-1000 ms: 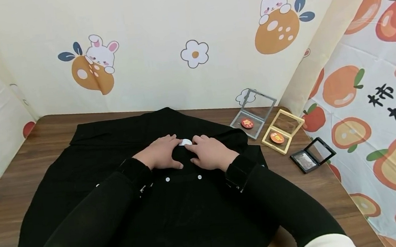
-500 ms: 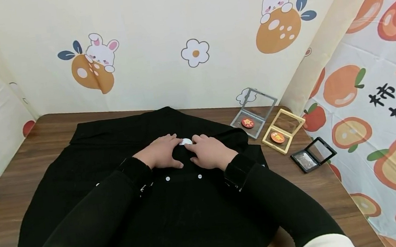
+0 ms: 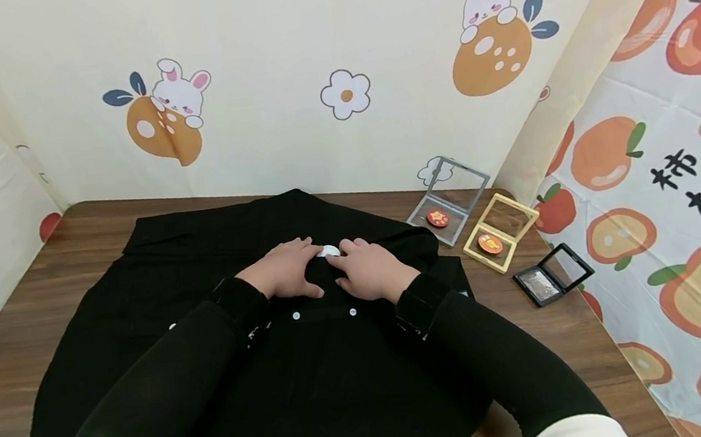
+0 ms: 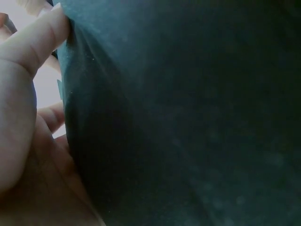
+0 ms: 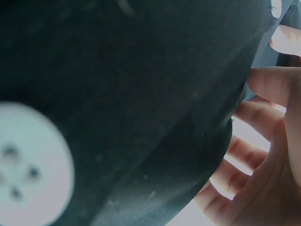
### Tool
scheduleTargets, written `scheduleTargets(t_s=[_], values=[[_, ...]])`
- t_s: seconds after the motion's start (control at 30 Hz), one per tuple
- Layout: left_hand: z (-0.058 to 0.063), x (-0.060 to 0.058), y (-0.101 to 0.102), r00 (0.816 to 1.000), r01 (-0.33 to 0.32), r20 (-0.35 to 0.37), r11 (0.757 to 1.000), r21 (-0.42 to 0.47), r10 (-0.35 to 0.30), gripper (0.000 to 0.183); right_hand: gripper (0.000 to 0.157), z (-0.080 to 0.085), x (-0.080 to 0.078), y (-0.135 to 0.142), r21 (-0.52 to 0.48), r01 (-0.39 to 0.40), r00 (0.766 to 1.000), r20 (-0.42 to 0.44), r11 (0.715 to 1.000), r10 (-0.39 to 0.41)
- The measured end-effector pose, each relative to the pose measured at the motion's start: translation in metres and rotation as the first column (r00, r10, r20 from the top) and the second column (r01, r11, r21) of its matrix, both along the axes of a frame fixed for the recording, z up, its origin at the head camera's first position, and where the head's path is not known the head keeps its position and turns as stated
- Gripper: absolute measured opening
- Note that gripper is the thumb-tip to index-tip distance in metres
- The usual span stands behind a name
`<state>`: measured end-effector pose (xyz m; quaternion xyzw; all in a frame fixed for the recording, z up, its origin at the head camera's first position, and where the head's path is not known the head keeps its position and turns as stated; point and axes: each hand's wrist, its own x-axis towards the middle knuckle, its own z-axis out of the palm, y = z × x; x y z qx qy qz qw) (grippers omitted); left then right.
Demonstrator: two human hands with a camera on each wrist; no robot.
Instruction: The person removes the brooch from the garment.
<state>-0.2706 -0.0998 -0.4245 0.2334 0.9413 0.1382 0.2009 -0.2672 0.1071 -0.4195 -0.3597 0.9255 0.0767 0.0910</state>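
A black shirt (image 3: pixel 317 381) with small white buttons (image 3: pixel 297 316) lies spread over the table. In the head view my left hand (image 3: pixel 282 273) and right hand (image 3: pixel 372 270) are close together on its upper middle, each pinching the cloth. Between their fingertips a small white rounded piece (image 3: pixel 328 250) shows, partly covered by the fingers. In the left wrist view the thumb (image 4: pixel 44 35) presses on the cloth's edge, with fingers behind it. On the right, the right wrist view has the fingers (image 5: pixel 258 117) at a cloth fold, and a large blurred white button (image 5: pixel 33 165) up close.
To the right on the wooden table (image 3: pixel 559 339) stand three open cases: a clear grey one (image 3: pixel 452 196) with a red disc, a yellow one (image 3: pixel 503 231) with an orange disc, and a black one (image 3: pixel 553 275). Printed cloth (image 3: pixel 277 140) closes off the back and sides.
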Motion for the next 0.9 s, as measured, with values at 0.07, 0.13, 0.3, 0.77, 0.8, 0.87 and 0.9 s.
scheduleTargets(t_s=[0.07,0.13,0.3,0.77,0.8,0.87,0.9], values=[[-0.0004,-0.0002,0.0004,1.0,0.0,-0.001,1.0,-0.004,0.0,0.087,0.054,0.0005,0.0006,0.0001,0.002,0.003,1.0,0.0,1.0,-0.003],[-0.001,-0.0004,0.0005,1.0,0.0,0.0,1.0,-0.009,0.0,0.088,0.054,0.0004,0.0006,0.0004,-0.002,0.004,1.0,0.0,1.0,-0.004],[-0.0002,0.0011,0.0008,1.0,0.0,-0.003,1.0,-0.013,0.0,0.087,0.054,-0.0004,0.0011,0.0013,0.0,-0.001,1.0,-0.008,1.0,0.001],[0.0011,0.0027,0.0016,1.0,0.001,-0.008,1.0,-0.028,-0.001,0.087,0.054,-0.0058,0.002,0.0045,-0.001,-0.015,0.999,-0.048,1.0,0.015],[0.001,0.0027,0.0017,1.0,0.001,-0.009,1.0,-0.028,-0.001,0.087,0.054,-0.006,0.0021,0.0048,-0.001,-0.017,0.999,-0.048,1.0,0.017],[0.0008,0.0027,0.0017,1.0,0.003,-0.011,1.0,-0.03,-0.003,0.086,0.055,-0.006,0.0022,0.0056,-0.001,-0.021,0.999,-0.046,1.0,0.021],[0.0007,0.0028,0.0017,1.0,0.005,-0.012,1.0,-0.03,-0.005,0.086,0.055,-0.0061,0.0022,0.0061,-0.001,-0.022,0.999,-0.045,1.0,0.022]])
